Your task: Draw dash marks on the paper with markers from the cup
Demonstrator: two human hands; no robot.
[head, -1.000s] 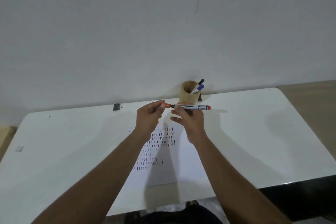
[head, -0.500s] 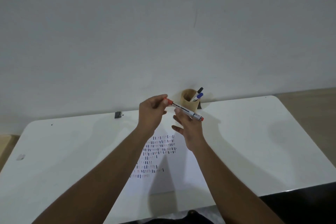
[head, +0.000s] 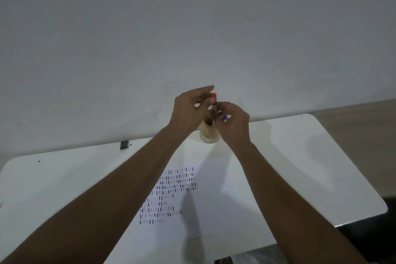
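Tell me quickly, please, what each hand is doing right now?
Left hand: pinching the red marker above the cup.
Right hand: closed around the same marker.

A white table with rounded corners stands against a plain pale wall. A small dark block lies near the table's far edge on the left side, just beside a tiny dark speck. Another dark speck sits further left, close to the corner. A faint thin mark runs down the wall above the table's middle. Tan floor shows to the right of the table, and a dark area lies beyond its near right edge.
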